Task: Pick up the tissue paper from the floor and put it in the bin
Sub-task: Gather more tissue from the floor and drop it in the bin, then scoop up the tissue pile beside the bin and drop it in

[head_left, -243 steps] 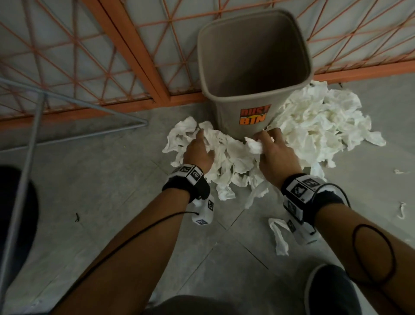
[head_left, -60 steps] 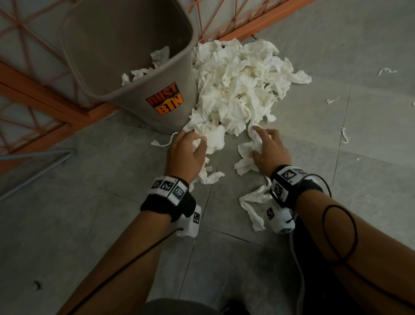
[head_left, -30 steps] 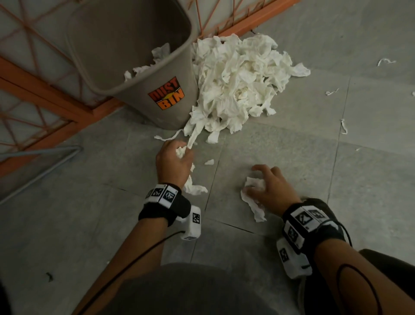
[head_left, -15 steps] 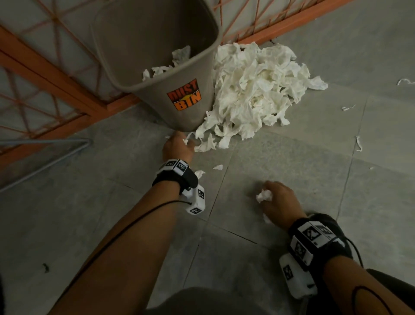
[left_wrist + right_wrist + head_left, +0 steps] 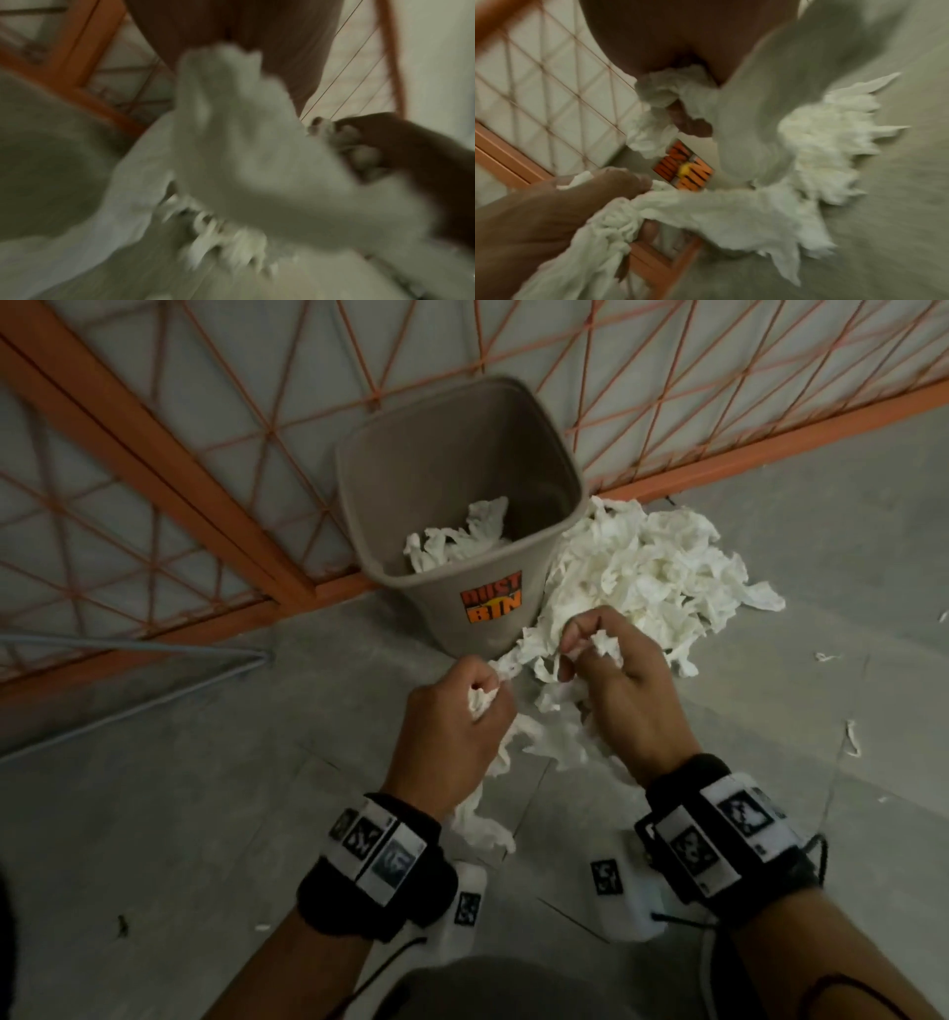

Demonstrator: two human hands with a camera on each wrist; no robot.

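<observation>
In front of the bin we held tissue paper, our left hand clenched on one wad and our right hand curled round another, loose tails hanging down. It looked very light, soft and easy to tear, so we judged that a gathered fistful is safer than pulling the ends. A big pile lay on the floor just right of the bin, and some tissue already inside the bin.

Bin mouth open, half-empty
</observation>
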